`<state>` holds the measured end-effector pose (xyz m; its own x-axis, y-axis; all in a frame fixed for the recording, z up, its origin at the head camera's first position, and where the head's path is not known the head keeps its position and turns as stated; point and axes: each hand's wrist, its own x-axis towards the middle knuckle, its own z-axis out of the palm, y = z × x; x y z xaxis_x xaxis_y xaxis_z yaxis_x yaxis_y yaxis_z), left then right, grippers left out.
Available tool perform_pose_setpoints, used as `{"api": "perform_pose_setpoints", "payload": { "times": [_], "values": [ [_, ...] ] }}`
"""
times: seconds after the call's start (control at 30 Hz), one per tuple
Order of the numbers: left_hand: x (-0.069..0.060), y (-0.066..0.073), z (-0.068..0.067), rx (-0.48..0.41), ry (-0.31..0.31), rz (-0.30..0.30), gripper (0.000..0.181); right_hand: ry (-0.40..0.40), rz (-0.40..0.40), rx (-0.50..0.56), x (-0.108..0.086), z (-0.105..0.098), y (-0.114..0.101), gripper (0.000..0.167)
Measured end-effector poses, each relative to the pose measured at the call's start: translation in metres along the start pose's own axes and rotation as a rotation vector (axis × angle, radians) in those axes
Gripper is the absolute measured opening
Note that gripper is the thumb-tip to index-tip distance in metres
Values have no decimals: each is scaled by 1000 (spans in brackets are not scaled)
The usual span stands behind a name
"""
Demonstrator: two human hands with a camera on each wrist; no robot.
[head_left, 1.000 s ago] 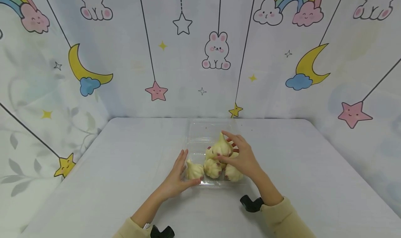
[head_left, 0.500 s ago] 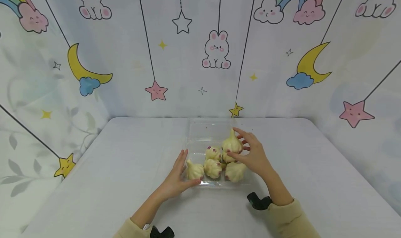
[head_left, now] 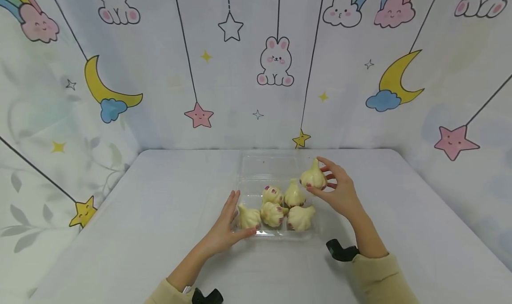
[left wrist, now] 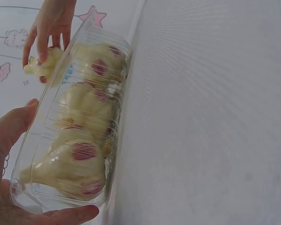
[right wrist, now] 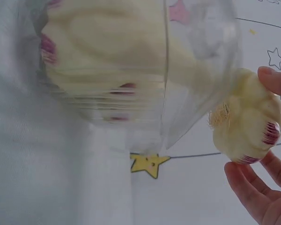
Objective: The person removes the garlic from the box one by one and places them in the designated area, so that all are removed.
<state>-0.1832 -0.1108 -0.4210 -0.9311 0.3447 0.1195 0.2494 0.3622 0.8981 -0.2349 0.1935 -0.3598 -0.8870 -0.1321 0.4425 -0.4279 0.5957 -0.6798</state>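
My right hand [head_left: 340, 190] holds a garlic bulb [head_left: 313, 178] between thumb and fingertips, stem upward, above the back right corner of a clear plastic container [head_left: 250, 197]. Roots and purple patches show on that same bulb [right wrist: 246, 122] in the right wrist view. Several more bulbs lie inside, among them a left one [head_left: 249, 217] and a back right one [head_left: 295, 195] with its stem up. My left hand [head_left: 224, 235] rests against the container's front left corner, fingers straight along its side, thumb on the front wall. The left wrist view has the thumb [left wrist: 72, 214] touching the plastic.
The container's lid [head_left: 266, 166] lies folded back behind it. A white cloth covers the table [head_left: 172, 188], and a patterned backdrop [head_left: 240, 73] rises at its far edge. Dark wrist cameras [head_left: 342, 250] sit near both sleeves.
My right hand has moved right and slightly back with its garlic bulb, from over the middle bulbs to the back right corner, uncovering the bulbs beneath. The left hand has stayed put.
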Motion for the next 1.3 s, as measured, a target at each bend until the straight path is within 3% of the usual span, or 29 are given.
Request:
{"api": "perform_pose_setpoints", "payload": {
  "times": [0.57,1.3],
  "values": [
    [1,0,-1,-4,4,-11,102,54,54,-44,3,-9,30,72],
    [1,-1,0,-24,-5,-29,102,-66,190,-95,-1,3,64,72]
  ]
}}
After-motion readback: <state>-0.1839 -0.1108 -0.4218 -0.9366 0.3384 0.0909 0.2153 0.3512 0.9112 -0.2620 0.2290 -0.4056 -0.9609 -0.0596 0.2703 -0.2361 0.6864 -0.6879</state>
